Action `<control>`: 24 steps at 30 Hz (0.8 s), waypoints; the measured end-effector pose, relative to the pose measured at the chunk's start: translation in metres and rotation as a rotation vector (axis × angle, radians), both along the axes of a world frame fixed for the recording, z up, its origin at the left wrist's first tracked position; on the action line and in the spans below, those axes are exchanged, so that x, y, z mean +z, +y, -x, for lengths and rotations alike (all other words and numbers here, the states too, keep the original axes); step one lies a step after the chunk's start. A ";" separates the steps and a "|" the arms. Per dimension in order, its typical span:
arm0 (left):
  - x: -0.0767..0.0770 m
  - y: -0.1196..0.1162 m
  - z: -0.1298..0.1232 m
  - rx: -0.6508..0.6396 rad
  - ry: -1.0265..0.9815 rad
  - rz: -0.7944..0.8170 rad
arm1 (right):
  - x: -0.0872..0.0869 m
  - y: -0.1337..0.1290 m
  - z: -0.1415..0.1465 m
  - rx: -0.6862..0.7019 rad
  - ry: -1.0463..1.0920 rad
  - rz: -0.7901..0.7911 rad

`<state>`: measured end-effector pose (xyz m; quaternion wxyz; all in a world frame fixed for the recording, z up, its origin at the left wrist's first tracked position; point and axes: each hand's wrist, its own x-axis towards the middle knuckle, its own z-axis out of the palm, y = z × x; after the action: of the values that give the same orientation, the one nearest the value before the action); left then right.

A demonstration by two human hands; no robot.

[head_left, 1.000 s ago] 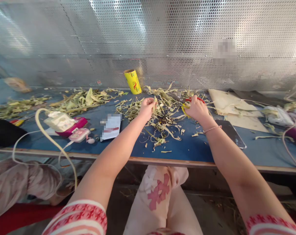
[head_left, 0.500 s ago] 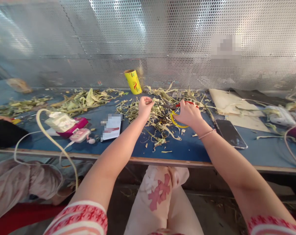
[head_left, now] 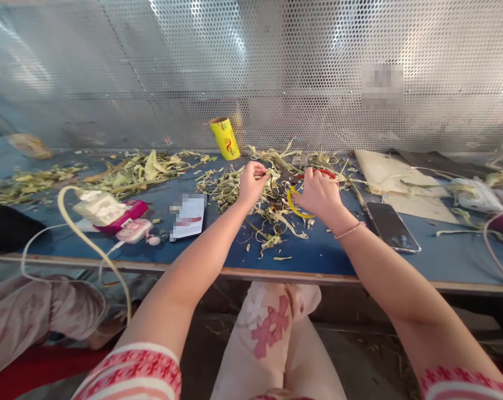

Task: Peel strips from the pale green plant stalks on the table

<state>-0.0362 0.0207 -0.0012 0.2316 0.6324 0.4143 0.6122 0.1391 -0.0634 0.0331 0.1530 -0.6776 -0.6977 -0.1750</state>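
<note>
My left hand (head_left: 252, 180) is pinched closed over the pile of dried plant pieces (head_left: 224, 186); what lies between its fingertips is too small to make out. Just to its right, my right hand (head_left: 319, 191) is closed on scissors with one red and one yellow handle (head_left: 295, 205). Their dark blades point left toward my left hand, among pale curled leaves and stems. Scraps of plant (head_left: 272, 240) lie on the blue table (head_left: 243, 258) in front of the pile.
A yellow tube (head_left: 225, 139) stands behind the pile. Phones lie at left (head_left: 191, 216) and right (head_left: 391, 226). Further left are a pink-and-white device (head_left: 135, 229), a cable and more leaves (head_left: 143, 169). Cardboard (head_left: 393, 172) lies at the right. A person's leg (head_left: 22, 316) shows at lower left.
My left hand has moved slightly right and up, closer to the scissors. My right hand has shifted a little left, still holding them. The other person's hand at the far left has left view.
</note>
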 end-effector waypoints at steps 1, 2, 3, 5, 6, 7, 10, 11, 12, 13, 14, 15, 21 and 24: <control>0.000 -0.001 0.000 -0.007 -0.006 0.000 | 0.000 0.000 0.000 0.000 -0.006 -0.006; 0.001 -0.001 -0.001 -0.013 -0.013 0.000 | 0.000 0.000 -0.001 -0.001 -0.013 -0.012; 0.001 -0.002 -0.001 -0.019 -0.019 0.001 | 0.001 0.000 -0.001 -0.003 -0.020 -0.017; 0.002 -0.003 -0.002 -0.029 -0.031 0.001 | 0.001 -0.001 -0.001 -0.007 -0.031 -0.026; 0.003 -0.003 -0.002 -0.035 -0.037 0.002 | 0.001 -0.001 -0.001 -0.009 -0.034 -0.032; 0.003 -0.004 -0.002 -0.039 -0.044 0.005 | 0.001 -0.001 -0.001 -0.010 -0.036 -0.037; 0.005 -0.005 -0.002 -0.039 -0.069 0.018 | 0.002 -0.003 -0.001 -0.017 -0.035 -0.049; 0.005 -0.006 -0.002 -0.036 -0.071 0.018 | 0.003 -0.003 0.000 -0.019 -0.035 -0.050; 0.005 -0.006 -0.002 -0.033 -0.068 0.016 | 0.003 -0.004 0.000 -0.021 -0.034 -0.051; 0.006 -0.006 -0.002 -0.031 -0.060 0.010 | 0.004 -0.005 0.000 -0.021 -0.033 -0.053; 0.006 -0.006 -0.001 -0.029 -0.052 0.004 | 0.005 -0.006 0.001 -0.021 -0.034 -0.057; 0.006 -0.006 -0.001 -0.026 -0.046 -0.001 | 0.006 -0.007 0.001 -0.021 -0.035 -0.060; 0.005 -0.004 -0.002 -0.005 -0.029 -0.015 | 0.006 -0.012 0.005 -0.001 -0.044 -0.047; 0.005 -0.005 -0.002 0.001 -0.015 -0.036 | 0.007 -0.013 0.006 0.014 -0.060 -0.043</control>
<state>-0.0342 0.0160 0.0041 0.2230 0.6318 0.4019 0.6242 0.1332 -0.0769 0.0404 0.1476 -0.6637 -0.7029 -0.2091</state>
